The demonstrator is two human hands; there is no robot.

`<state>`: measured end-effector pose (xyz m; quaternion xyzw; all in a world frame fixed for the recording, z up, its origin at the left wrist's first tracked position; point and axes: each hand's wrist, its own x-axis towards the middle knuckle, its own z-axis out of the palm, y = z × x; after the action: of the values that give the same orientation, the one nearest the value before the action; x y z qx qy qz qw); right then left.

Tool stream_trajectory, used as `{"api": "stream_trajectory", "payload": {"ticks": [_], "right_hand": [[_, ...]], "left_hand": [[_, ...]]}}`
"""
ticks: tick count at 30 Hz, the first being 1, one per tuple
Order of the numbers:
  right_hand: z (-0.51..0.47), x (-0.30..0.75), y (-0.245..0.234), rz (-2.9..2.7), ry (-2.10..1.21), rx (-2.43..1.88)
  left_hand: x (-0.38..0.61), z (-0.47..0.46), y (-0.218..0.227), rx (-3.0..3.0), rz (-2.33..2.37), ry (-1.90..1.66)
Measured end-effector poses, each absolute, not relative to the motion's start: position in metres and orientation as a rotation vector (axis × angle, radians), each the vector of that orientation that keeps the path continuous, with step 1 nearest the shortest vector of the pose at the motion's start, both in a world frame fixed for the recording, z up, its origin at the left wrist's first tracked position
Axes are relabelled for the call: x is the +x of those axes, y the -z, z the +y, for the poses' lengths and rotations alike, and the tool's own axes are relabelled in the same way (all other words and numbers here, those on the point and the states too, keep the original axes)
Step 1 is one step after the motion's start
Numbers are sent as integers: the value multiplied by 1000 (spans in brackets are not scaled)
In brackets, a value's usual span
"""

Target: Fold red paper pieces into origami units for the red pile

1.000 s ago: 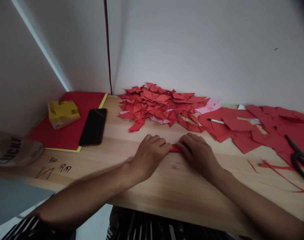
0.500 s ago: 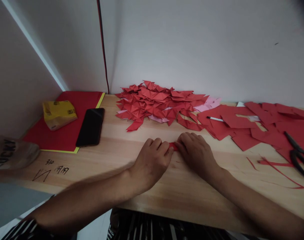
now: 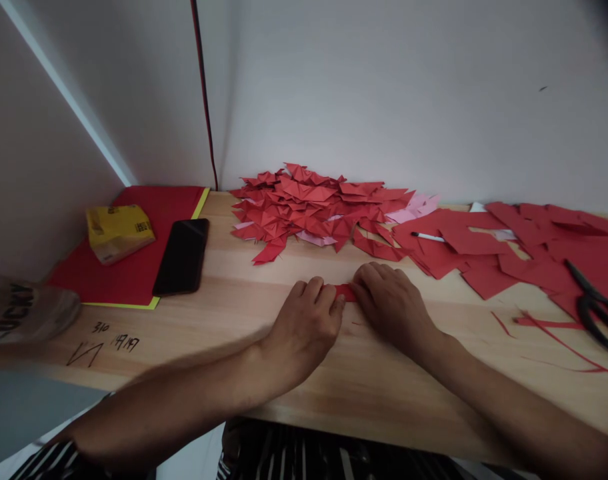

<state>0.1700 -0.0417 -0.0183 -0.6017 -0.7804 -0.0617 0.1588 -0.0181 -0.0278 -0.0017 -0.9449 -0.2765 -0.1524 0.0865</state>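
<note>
- Paper (image 3: 345,293), red, showed between my hands at the wooden table (image 3: 384,400).
- My left hand (image 3: 308,327) gripped its left end, curled tight.
- My right hand (image 3: 391,303) pinched its right end.
- Folded red pieces (image 3: 309,193) lay heaped beyond.

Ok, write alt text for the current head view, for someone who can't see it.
Left hand and right hand hold a red paper at a wooden table. Behind them lies a pile of folded paper, mostly red; red sheets and scissors lie right, a phone left.
</note>
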Motion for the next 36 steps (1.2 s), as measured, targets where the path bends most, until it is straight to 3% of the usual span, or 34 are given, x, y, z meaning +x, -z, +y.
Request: {"api": "stream_trajectory", "payload": {"ticks": [13,32,36], "right_hand": [[-43,168,17,-2201,59,-1758],[-38,183,12,-2119,-253,-1606],[-59,173,7,-2195,-82,-1652]], "left_hand": [[-19,-29,17,-2797,-581,448],[-14,-26,23,-2851,-585,335],[-14,-24,22,-2894,-569,335]]}}
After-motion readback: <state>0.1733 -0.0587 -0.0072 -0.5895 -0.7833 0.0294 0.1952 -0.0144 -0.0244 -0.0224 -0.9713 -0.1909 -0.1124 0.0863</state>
